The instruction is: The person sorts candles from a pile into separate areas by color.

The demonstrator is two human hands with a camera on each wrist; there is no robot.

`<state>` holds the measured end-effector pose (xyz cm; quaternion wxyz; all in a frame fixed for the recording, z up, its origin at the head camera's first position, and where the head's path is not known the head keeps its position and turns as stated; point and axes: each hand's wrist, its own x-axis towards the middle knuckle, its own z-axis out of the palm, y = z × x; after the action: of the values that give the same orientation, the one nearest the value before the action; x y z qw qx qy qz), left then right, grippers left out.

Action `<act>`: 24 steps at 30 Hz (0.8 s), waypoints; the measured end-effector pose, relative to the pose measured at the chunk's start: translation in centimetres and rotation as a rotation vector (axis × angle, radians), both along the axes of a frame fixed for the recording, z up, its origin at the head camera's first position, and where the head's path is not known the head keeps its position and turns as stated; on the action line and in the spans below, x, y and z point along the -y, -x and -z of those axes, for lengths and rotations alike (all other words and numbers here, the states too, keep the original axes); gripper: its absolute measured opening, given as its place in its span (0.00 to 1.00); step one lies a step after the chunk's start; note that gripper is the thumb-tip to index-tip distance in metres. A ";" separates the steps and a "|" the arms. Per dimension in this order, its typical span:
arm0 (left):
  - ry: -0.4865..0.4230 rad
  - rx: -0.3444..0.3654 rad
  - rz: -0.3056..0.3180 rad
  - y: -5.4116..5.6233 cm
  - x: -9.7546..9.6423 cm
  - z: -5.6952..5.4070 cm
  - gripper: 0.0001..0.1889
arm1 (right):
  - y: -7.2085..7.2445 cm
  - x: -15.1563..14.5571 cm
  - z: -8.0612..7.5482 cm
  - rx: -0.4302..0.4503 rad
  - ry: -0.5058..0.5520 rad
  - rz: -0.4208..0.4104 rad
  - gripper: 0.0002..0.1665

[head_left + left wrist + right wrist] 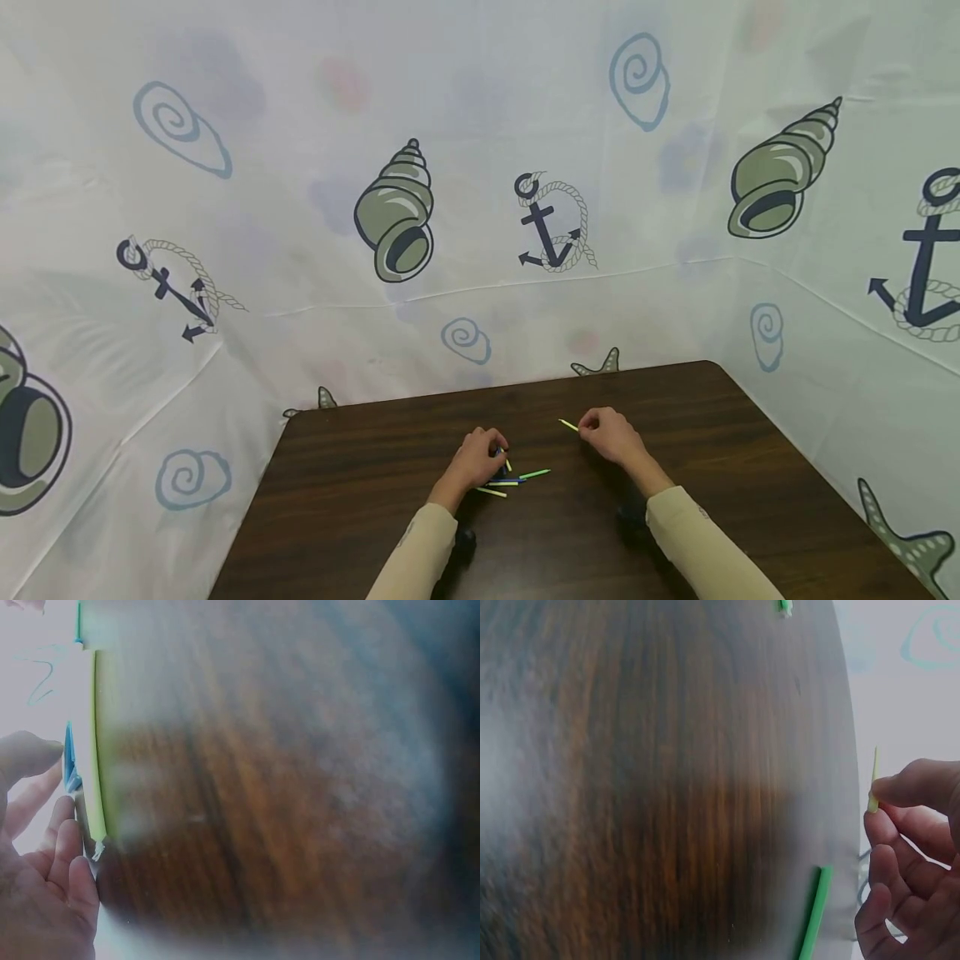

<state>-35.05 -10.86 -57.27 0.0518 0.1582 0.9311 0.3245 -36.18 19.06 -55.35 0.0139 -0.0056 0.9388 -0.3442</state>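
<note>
My right hand [611, 435] pinches a thin yellow stick [567, 424] between thumb and fingertips, held up off the table. The right wrist view shows this yellow stick [874, 780] too, near upright, with the other fingers loosely bent. My left hand [477, 459] is low over a small group of coloured sticks. Its thumb and finger close at a small blue stick [69, 756], partly hidden. Beside that hand lie a green stick [535, 473], a blue stick [512, 481] and a pale yellow stick [491, 492]. Close to the left wrist camera is a yellow-green stick [97, 750] with a ragged white end.
The dark brown wooden table [360, 517] has a rounded far corner at the right. White cloth [480, 92] printed with shells and anchors hangs behind and along both sides. In the right wrist view, a green stick [816, 915] lies near the bottom.
</note>
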 end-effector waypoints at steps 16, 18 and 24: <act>-0.056 -0.026 -0.021 1.3 0.2 2.4 0.08 | 1.3 -0.7 0.1 -0.009 -0.004 -0.040 0.08; -0.039 -0.022 -0.023 1.1 0.1 1.9 0.08 | 1.4 -0.6 0.2 -0.006 -0.010 -0.043 0.08; -0.028 -0.011 -0.022 0.4 0.0 0.7 0.09 | 2.0 0.0 0.6 -0.009 -0.044 -0.052 0.06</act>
<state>-35.41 -10.84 -57.95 0.0408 0.1507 0.9285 0.3370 -38.20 19.02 -55.93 0.0187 -0.0314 0.9458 -0.3228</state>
